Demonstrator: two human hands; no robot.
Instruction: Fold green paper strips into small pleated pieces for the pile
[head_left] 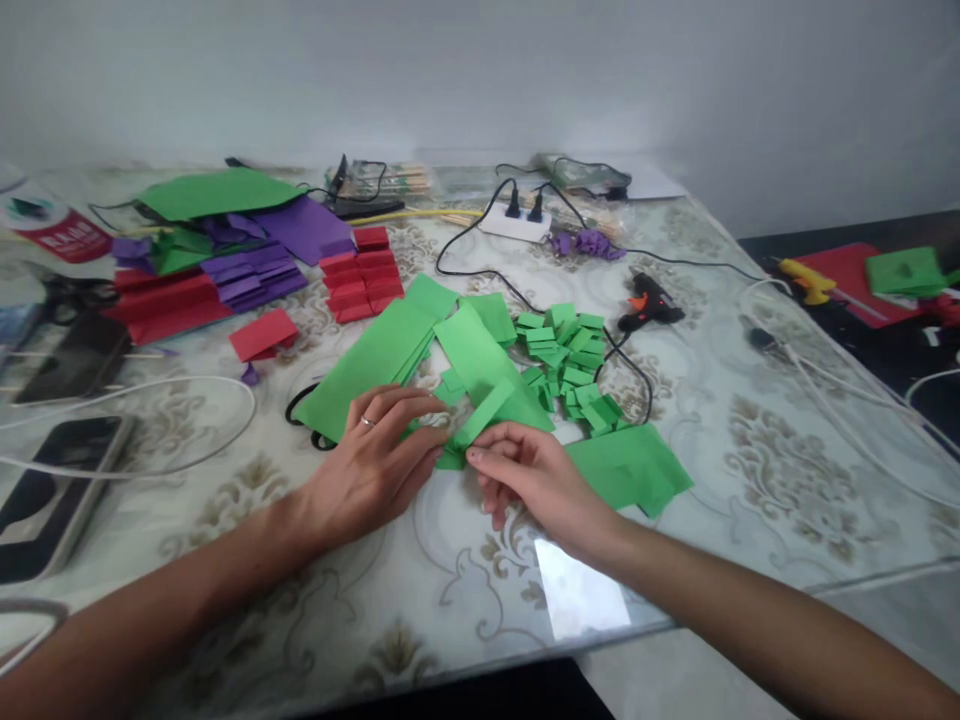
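Our right forearm (720, 590) crosses the table edge (885, 574); left hand (386, 450) and right hand (529, 465) pinch one green strip (486, 412), bare tabletop (720, 365) rightward.

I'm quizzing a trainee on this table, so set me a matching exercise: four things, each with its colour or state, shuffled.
Things
1. Power strip
2. Left hand
3. Narrow paper strip
4. Black glue gun

Colour or state
A. Green, at the right hand's fingertips
B. Lying beside small green pieces
C. Wearing a ring
D. White, with two plugs in it

Pairs: 1-D, 2-C, 3-A, 4-B
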